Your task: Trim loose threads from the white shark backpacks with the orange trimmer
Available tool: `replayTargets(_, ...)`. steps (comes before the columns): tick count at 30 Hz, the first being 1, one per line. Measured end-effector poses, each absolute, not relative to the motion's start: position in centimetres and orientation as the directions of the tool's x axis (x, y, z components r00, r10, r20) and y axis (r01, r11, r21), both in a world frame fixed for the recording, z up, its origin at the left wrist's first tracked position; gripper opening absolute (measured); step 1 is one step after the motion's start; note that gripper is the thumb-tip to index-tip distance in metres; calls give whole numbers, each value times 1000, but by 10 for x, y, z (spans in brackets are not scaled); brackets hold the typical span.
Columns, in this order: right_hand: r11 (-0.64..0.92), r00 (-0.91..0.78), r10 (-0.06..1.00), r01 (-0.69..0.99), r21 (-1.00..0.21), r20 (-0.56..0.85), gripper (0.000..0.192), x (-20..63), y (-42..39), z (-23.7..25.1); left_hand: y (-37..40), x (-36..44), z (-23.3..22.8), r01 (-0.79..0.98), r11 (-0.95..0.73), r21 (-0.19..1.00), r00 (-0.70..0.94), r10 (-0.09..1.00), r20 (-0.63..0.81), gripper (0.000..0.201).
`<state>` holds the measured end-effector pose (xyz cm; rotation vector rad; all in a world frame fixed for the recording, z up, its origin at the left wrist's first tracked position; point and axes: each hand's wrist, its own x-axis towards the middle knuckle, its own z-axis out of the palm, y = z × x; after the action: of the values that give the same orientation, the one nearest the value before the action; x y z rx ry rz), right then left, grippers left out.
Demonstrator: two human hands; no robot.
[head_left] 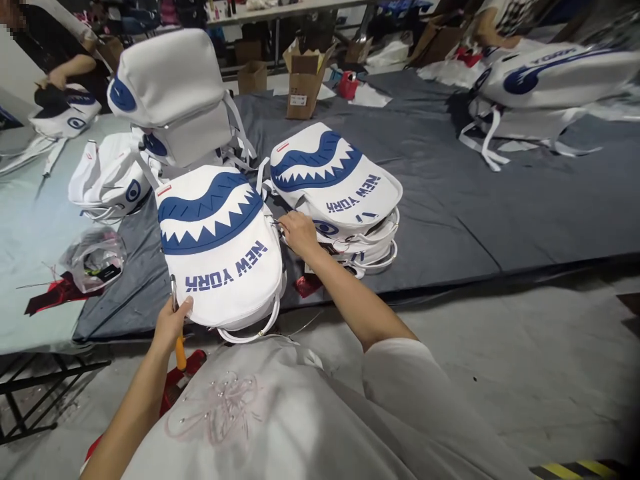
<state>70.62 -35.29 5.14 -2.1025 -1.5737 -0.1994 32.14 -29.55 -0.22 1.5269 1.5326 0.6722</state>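
A white backpack [220, 267] with a blue toothed-mouth print and NEW YORK lettering lies in front of me, its lettering upside down. My left hand [173, 323] is closed at its lower left edge, thumb resting on the bag. An orange-handled tool [181, 353] with a metal tip passes through that fist; its exact kind is unclear. My right hand [299, 233] pinches at the backpack's right side edge; whatever sits between the fingertips is too small to make out. Just beyond that hand, a stack of similar backpacks [345, 173] stands on the dark cloth.
More white backpacks [165, 80] are piled behind. A clear plastic bag [95, 260] and red tags [60, 293] lie left. A cardboard box [303, 80] stands at the back. One co-worker's hands [60, 73] hold a bag at left; another person's arm [493, 33] is at right.
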Motion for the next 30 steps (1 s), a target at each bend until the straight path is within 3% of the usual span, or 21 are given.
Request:
replayTargets(4, -166, 234, 855, 969, -185, 462, 31, 703, -367, 52, -301, 324, -10, 443, 110, 890, 77, 984, -160, 69)
replayTargets(11, -53, 160, 851, 974, -221, 501, 26, 689, -424, 23, -309, 325, -3, 450, 38, 892, 121, 987, -103, 61)
replayTargets(16, 167, -16, 844, 958, -235, 536, 24, 634, -504, -4, -315, 322, -7, 501, 24, 865, 88, 993, -78, 57)
replayTargets(20, 261, -157, 868, 951, -165, 470, 21, 596, -500, 3, -316, 352, 1, 523, -42, 851, 133, 991, -33, 52)
replayTargets(24, 385, -353, 839, 923, 8, 415, 30, 573, -460, 35, -308, 375, 7, 438, -92, 894, 168, 986, 19, 50)
replayTargets(27, 424, -439, 861, 899, 112, 257, 29, 567, -441, 55, -303, 362, -1, 366, -25, 930, 160, 986, -36, 53)
replayTargets(30, 568, -577, 816, 813, 126, 41, 25, 578, -432, 72, -311, 337, -19, 318, 110, 942, 90, 985, -145, 55)
